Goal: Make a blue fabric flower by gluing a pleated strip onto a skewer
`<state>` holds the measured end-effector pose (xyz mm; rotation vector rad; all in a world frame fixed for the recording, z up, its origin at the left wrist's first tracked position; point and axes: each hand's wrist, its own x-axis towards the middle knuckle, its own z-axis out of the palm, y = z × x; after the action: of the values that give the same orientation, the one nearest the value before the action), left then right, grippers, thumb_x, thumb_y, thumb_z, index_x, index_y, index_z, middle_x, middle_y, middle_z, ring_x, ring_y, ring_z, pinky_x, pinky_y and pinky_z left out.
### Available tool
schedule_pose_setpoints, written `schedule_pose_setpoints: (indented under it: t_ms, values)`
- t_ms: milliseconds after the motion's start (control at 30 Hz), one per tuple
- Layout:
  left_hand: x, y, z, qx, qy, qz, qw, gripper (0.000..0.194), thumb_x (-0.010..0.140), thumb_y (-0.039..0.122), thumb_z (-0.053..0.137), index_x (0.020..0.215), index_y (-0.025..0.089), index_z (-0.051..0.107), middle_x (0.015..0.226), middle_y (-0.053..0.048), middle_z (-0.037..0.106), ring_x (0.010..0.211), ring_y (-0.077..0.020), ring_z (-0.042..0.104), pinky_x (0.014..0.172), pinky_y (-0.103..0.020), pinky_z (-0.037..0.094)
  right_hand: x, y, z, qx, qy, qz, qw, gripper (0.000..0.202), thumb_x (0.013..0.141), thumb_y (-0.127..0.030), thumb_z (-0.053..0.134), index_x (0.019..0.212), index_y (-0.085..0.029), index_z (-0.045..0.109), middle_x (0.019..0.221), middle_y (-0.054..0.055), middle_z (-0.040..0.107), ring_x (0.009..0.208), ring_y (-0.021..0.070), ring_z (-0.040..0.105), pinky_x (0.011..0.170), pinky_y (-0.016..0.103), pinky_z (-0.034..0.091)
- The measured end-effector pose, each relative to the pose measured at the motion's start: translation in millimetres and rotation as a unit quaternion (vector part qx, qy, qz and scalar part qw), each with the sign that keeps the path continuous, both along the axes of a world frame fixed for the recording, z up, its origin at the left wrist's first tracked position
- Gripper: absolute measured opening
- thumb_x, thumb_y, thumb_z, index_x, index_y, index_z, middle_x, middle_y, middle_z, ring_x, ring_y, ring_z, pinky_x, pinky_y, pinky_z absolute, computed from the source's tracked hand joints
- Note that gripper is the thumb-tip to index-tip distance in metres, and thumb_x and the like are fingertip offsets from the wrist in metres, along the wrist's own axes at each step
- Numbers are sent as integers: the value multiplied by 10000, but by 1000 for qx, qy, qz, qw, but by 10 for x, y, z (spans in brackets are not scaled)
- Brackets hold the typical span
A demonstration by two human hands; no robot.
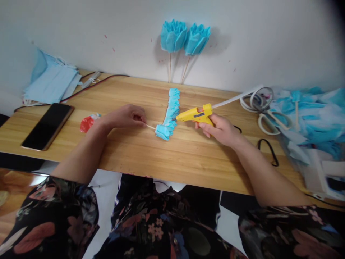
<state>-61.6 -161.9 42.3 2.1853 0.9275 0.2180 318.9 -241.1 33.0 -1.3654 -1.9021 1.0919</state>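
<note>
My left hand [132, 116] pinches a thin wooden stick [151, 127]. At the stick's right end, blue crinkled material is wrapped round it as a small flower head [163, 131]. From there a pleated blue strip [173, 104] runs away from me, flat on the table. In my right hand [217, 128] is a yellow hot glue gun [198, 114], its nozzle pointing left at the strip's right edge. I cannot tell whether the nozzle touches it. A long pale glue stick [237, 96] sticks out of the gun's back.
Two finished-looking blue flowers [174, 36] on sticks lean against the wall. Blue masks [52, 81] and a phone [48, 126] lie left, near a red wrapper [87, 123]. Right are white-handled scissors [269, 122], a tape roll [252, 100], a black loop [272, 153] and blue scraps [318, 115].
</note>
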Motion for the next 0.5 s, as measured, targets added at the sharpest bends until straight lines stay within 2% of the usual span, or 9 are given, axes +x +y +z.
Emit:
schedule_pose_setpoints:
  t_ms: [133, 267, 367, 500]
  values:
    - [5, -2, 2, 5, 4, 4, 1000, 303, 833, 475, 699, 777, 180, 736, 812, -32, 672, 770, -160, 587, 684, -250, 426, 17, 1, -8, -3, 7, -19, 1000, 254, 943, -452, 695, 1076, -236, 709, 759, 25, 622, 598, 162, 505, 591, 343, 438]
    - [-1, -5, -5, 13, 14, -1, 1000, 320, 853, 486, 676, 790, 177, 724, 825, -33, 665, 782, -167, 588, 693, -255, 435, 27, 13, -7, 11, -30, 7, 999, 273, 971, -480, 635, 1050, -229, 708, 762, 25, 646, 570, 153, 518, 593, 349, 444]
    - [-5, -4, -6, 16, 18, -8, 1000, 338, 866, 491, 664, 787, 166, 712, 833, -41, 656, 787, -175, 582, 701, -268, 439, 52, 29, 5, 15, -39, 33, 999, 334, 970, -517, 619, 1107, -225, 702, 919, 53, 727, 617, 155, 577, 628, 358, 477]
    - [-1, -9, 12, 22, 13, -14, 1000, 343, 879, 484, 650, 785, 159, 709, 824, -45, 649, 781, -174, 579, 695, -272, 435, 93, 53, 37, -35, 36, 37, 998, 367, 935, -541, 670, 1153, -248, 701, 1073, 83, 761, 728, 181, 655, 637, 355, 524]
